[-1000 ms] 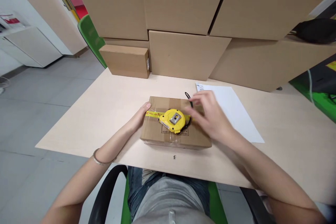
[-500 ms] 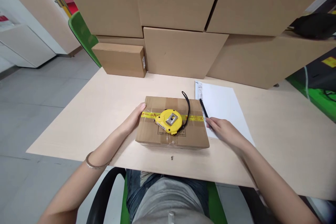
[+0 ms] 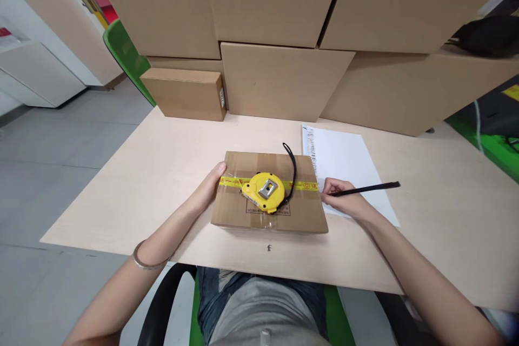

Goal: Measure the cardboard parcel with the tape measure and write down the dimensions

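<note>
A taped cardboard box [image 3: 304, 215] lies on the table in front of me. On its top rests a yellow tape measure [image 3: 266, 192], metal clip upward, its black wrist strap [image 3: 293, 173] looping to the right. My left hand [image 3: 210, 183] grips the box's left side, thumb at the far left corner; its other fingers are mostly hidden. At the box's right side, my right hand [image 3: 341, 198] is closed around a black pen [image 3: 375, 187], whose long end points right. Beneath that hand lies a white sheet of paper [image 3: 348, 157], spiral-bound or printed along its left edge.
Large cardboard boxes [image 3: 279, 81] stand stacked like a wall along the table's back. A smaller carton [image 3: 182, 94] sits at the back left. A green chair back [image 3: 125, 59] rises behind the table's left edge. A small dark mark [image 3: 269, 247] shows near the front edge.
The pen has swung round in my right hand: its long end pointed away from me at the box's far right corner and now points right. My left hand stays on the box.
</note>
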### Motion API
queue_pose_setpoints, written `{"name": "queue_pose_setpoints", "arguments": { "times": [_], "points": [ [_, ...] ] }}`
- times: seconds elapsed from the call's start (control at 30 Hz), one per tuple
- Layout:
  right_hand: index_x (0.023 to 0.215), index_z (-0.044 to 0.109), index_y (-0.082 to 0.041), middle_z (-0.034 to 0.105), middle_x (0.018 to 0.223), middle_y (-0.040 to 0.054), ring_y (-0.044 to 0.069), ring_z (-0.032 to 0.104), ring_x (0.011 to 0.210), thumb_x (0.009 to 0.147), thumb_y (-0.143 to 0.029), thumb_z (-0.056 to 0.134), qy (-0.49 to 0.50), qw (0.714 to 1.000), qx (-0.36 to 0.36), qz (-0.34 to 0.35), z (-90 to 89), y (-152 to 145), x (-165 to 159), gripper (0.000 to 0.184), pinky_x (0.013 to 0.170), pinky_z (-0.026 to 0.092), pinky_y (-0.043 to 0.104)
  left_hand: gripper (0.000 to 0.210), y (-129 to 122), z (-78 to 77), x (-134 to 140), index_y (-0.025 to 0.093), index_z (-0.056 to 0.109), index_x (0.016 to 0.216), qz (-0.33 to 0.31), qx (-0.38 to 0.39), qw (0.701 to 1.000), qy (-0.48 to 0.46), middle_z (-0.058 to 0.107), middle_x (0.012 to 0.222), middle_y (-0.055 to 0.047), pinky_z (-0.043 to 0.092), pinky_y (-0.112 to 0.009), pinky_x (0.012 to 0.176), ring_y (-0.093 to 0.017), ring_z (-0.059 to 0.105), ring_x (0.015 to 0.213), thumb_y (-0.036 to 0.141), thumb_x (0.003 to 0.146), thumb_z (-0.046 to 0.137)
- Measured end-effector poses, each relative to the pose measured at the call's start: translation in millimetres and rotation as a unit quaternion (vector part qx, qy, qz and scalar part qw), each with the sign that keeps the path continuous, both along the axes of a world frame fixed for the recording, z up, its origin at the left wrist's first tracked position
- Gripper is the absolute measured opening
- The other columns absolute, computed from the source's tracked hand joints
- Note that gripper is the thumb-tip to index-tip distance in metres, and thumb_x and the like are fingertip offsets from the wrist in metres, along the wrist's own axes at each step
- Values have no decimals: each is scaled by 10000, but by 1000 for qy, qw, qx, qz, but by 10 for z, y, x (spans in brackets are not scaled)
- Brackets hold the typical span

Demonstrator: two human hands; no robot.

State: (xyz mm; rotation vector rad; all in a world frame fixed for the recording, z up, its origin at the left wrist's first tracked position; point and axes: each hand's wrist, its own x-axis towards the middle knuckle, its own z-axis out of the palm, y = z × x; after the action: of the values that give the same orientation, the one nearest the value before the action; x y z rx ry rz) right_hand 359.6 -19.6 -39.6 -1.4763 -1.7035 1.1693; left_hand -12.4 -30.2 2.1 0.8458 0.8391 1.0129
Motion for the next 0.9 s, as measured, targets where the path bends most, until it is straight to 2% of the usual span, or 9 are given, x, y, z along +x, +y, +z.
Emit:
{"name": "queue_pose_setpoints", "arguments": {
  "times": [0.17, 0.3, 0.47, 0.57, 0.73, 0.9],
  "points": [
    [576, 488, -233, 478, 568, -27, 124, 369, 568, 713, -484, 760, -13, 1000, -2, 19, 11, -21, -33, 394, 529, 254, 278, 573, -2, 12, 12, 158, 777, 1221, 33, 17, 999, 19, 855, 1004, -85, 590, -408, 975, -334, 798, 1008, 612, 875, 735],
    [580, 456, -240, 423, 553, -45, 125, 340, 570, 712, -426, 724, -26, 999, -6, 25, 43, -47, -61, 352, 541, 244, 281, 579, -15, 9, 8, 148, 768, 1242, 25, 9, 1000, 14, 851, 1031, -98, 575, -420, 1006, -340, 786, 1051, 608, 893, 719],
    [583, 412, -247, 407, 560, -51, 129, 332, 583, 691, -354, 681, -38, 999, -8, 29, 61, -52, -48, 309, 552, 245, 282, 517, -16, -12, -4, 160, 797, 1135, 32, 27, 999, 26, 853, 1006, -94, 555, -397, 1037, -320, 772, 1098, 616, 910, 701],
    [595, 418, -246, 412, 571, -50, 132, 337, 589, 699, -355, 682, -41, 999, -8, 31, 58, -50, -41, 304, 557, 248, 283, 500, -13, -2, -1, 164, 802, 1128, 41, 29, 998, 29, 853, 1010, -91, 538, -390, 1058, -318, 760, 1130, 605, 913, 708],
    [588, 397, -248, 399, 571, -50, 131, 323, 593, 711, -377, 687, -45, 999, -8, 28, 41, -43, -40, 341, 560, 241, 285, 596, -35, 52, 20, 159, 779, 1237, 35, 19, 999, 32, 854, 1010, -89, 531, -413, 1073, -336, 779, 1066, 638, 889, 717],
    [589, 401, -247, 408, 572, -45, 134, 328, 595, 720, -398, 714, -48, 998, -9, 30, 44, -43, -38, 371, 559, 247, 285, 629, -51, 77, 23, 157, 764, 1282, 42, 14, 998, 36, 851, 1040, -103, 533, -412, 1064, -356, 774, 1085, 640, 880, 725]
  ]
}}
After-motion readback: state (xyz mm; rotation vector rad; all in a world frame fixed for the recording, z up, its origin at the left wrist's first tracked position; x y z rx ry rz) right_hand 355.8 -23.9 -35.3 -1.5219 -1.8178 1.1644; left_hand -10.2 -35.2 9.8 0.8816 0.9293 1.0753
